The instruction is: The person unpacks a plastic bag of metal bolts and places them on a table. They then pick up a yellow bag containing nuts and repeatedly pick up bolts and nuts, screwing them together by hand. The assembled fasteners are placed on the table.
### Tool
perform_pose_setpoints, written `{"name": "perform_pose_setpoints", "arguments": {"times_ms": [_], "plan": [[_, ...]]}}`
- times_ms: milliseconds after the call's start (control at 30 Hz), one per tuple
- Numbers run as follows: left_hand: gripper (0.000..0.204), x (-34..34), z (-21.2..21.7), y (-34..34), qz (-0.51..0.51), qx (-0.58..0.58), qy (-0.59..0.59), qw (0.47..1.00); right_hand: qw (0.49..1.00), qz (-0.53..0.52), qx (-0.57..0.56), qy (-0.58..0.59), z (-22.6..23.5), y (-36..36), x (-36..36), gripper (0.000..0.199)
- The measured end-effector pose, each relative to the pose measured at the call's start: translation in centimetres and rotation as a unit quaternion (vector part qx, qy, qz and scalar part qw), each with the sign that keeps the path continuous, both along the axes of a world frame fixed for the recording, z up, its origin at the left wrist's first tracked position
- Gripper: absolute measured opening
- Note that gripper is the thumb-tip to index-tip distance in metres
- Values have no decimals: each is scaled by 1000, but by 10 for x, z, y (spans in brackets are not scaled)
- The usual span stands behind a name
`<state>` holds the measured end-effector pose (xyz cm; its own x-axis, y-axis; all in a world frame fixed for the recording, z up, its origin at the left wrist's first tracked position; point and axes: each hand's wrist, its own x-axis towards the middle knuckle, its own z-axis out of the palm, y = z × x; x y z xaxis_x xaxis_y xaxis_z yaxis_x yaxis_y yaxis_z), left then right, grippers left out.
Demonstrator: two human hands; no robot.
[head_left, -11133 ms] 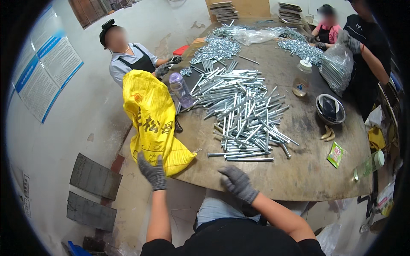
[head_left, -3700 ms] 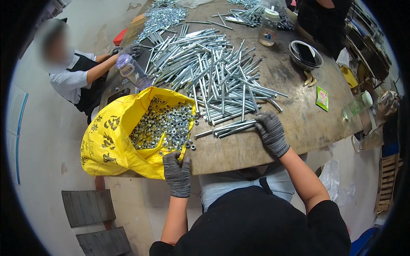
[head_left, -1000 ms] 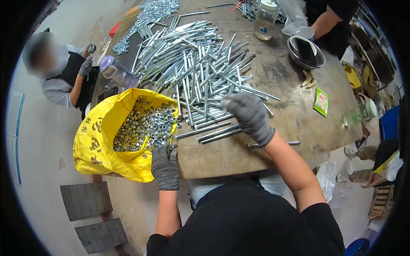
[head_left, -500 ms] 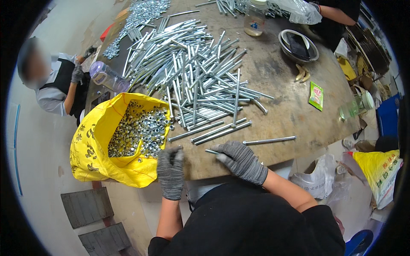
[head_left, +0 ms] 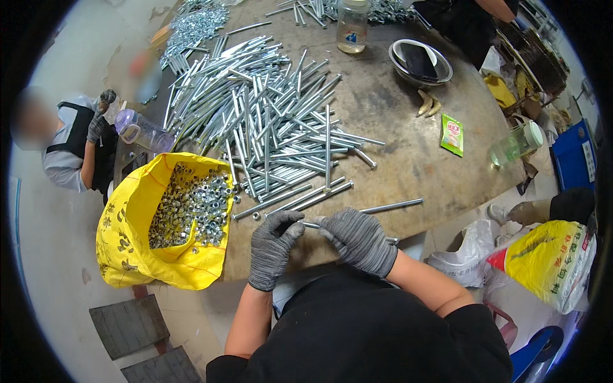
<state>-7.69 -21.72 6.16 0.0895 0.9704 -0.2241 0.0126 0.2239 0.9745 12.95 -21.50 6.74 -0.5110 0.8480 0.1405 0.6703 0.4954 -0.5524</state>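
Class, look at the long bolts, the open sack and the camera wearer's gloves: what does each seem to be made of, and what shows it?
Long bolts: metal, probably plated steel; bright, silvery shine.
Open sack: probably woven plastic; yellow, slightly glossy, with stiff-looking creases.
Gloves: apparently knitted yarn, fibre unclear; matt, mottled grey, with fine ribbing.

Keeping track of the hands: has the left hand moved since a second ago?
Yes: the left hand has moved right, away from the yellow bag.
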Motion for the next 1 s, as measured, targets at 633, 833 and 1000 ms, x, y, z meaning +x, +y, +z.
{"name": "perform_pose_setpoints", "arguments": {"times_ms": [633, 833, 1000], "plan": [[34, 11, 1, -12, -103, 282, 153, 942, 944, 7, -241, 224, 39, 14, 24, 31], [27, 12, -22, -20, -127, 392, 238, 880, 976, 41, -141, 161, -3, 6, 33, 25], [41, -32, -37, -21, 66, 247, 363, 896, 992, 3, 119, -34, -20, 10, 35, 19]]}}
